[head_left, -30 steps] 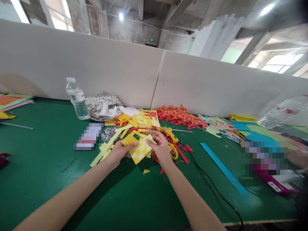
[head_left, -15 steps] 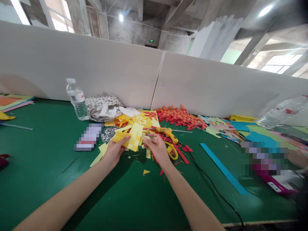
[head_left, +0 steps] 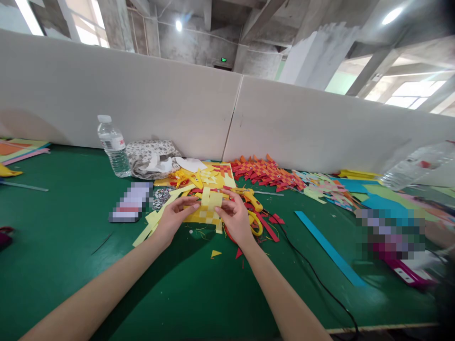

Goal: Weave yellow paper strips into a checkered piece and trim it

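A woven square of pale and deep yellow paper strips [head_left: 208, 208] is held upright between both hands above the green table [head_left: 71, 246]. My left hand [head_left: 174, 219] pinches its left edge, thumb on top. My right hand [head_left: 235, 217] grips its right edge with fingers curled. Loose yellow strips [head_left: 152, 222] lie under and to the left of my left hand. Yellow-handled scissors [head_left: 254, 215] rest just right of my right hand.
A water bottle [head_left: 113, 147] and a patterned cloth [head_left: 151, 158] stand at the back left. Red-orange woven pieces [head_left: 265, 171], pastel pieces [head_left: 327, 189], a blue strip [head_left: 330, 248] and a black cable [head_left: 320, 284] lie to the right. A white partition [head_left: 142, 99] runs behind.
The woven square has been turned and lifted from lying tilted in my hands to standing up between them. Both hands moved slightly farther from me.
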Motion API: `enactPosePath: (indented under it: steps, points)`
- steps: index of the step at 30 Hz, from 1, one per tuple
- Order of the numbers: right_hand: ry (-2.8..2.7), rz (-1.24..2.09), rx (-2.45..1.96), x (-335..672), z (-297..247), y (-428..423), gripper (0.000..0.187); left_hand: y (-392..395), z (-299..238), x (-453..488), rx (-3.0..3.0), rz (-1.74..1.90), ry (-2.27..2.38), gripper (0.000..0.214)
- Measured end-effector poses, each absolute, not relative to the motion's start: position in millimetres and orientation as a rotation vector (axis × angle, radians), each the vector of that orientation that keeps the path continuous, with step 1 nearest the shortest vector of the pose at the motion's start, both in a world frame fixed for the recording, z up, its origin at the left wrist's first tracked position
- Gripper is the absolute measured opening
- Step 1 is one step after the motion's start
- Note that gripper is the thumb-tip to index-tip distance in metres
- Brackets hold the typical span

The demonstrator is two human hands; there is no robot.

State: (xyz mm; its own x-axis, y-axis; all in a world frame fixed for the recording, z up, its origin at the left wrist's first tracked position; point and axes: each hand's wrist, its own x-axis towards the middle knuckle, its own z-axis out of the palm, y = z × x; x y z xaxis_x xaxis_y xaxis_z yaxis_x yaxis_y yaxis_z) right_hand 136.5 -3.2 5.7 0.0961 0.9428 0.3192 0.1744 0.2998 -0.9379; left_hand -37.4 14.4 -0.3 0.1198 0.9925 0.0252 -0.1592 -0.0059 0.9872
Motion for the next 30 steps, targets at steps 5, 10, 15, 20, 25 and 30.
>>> enactPosePath:
  steps: [5, 10, 15, 20, 25, 30]
  points:
    - [-1.498, 0.861, -1.096, 132.8, 5.6, -6.7, 0.051, 14.4, -3.0, -40.1, 1.408, 1.06, 0.976, 0.038]
    - [-1.381, 0.857, -1.093, 131.6, 4.1, -6.1, 0.048, 10.6, -2.9, -39.6, 1.426, 0.954, 0.928, 0.037]
    - [-1.321, 0.896, -1.073, 130.8, 4.6, -5.3, 0.046, 9.2, 4.4, -37.5, 1.329, 0.901, 0.908, 0.043]
    - [-1.423, 0.991, -1.074, 129.7, 5.6, -7.0, 0.043, 9.7, 2.4, -38.3, 1.4, 0.909, 1.044, 0.035]
    - [-1.509, 0.978, -1.1, 129.2, 7.3, -10.9, 0.036, 11.5, -1.3, -39.4, 1.372, 0.996, 1.096, 0.029]
    - [-1.532, 0.97, -1.086, 130.5, 10.6, -13.1, 0.009, 12.1, 0.7, -39.7, 1.257, 0.978, 1.102, 0.027]
